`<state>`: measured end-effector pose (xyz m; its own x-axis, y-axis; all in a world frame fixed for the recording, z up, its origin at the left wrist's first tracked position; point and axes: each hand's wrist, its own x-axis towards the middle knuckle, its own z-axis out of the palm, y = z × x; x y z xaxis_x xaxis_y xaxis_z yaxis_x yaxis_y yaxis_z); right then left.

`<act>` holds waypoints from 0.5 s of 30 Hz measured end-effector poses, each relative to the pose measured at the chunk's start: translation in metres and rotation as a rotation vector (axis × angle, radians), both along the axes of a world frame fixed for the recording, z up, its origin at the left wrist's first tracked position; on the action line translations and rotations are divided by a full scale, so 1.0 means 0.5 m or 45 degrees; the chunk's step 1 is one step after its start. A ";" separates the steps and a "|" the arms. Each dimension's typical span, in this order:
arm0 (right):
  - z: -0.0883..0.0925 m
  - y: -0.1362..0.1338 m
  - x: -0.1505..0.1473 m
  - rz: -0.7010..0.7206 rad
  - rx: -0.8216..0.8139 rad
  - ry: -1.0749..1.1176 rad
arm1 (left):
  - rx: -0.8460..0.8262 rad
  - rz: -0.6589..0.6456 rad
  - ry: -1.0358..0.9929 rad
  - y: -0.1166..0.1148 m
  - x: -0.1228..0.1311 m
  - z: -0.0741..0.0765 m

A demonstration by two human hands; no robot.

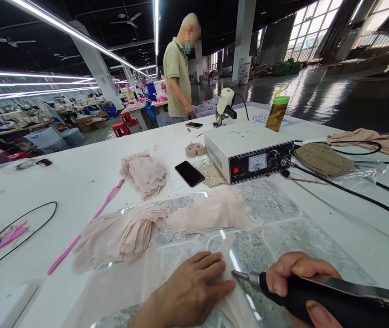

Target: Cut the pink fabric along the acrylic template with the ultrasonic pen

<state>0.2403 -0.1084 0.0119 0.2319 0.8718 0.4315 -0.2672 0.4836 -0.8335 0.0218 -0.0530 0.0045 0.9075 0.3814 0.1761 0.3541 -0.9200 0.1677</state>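
Observation:
My left hand [194, 289] lies flat, fingers apart, pressing on a thin beige fabric piece [237, 305] over a clear-covered marbled mat [279, 228]. My right hand [304, 278] is wrapped round a black handheld tool [338, 296], whose metal tip [238, 274] points left and meets the edge of the fabric beside my left thumb. Beyond my hands are a fanned beige fabric stack [122, 232] and another beige pile [215, 212]. A third folded stack [143, 173] sits farther back.
A white control box [249, 146] with a dial stands behind the mat, its black cable [351, 191] running right. Nearby are a black phone [189, 173], a green-lidded bottle [278, 114] and a pink strip [85, 228]. A person [179, 73] stands at the table's far edge.

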 end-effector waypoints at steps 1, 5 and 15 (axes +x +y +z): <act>-0.002 0.000 -0.002 -0.008 0.006 0.012 | 0.000 -0.001 -0.003 0.000 0.000 0.000; -0.004 0.007 -0.008 -0.016 0.020 0.036 | -0.002 0.007 -0.003 0.001 0.002 0.001; -0.017 0.018 0.001 0.000 0.060 0.019 | 0.023 -0.013 0.055 0.002 0.002 0.005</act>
<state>0.2406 -0.0992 0.0035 0.2387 0.8504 0.4688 -0.2793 0.5225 -0.8056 0.0229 -0.0518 0.0071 0.9183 0.3689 0.1439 0.3510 -0.9265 0.1356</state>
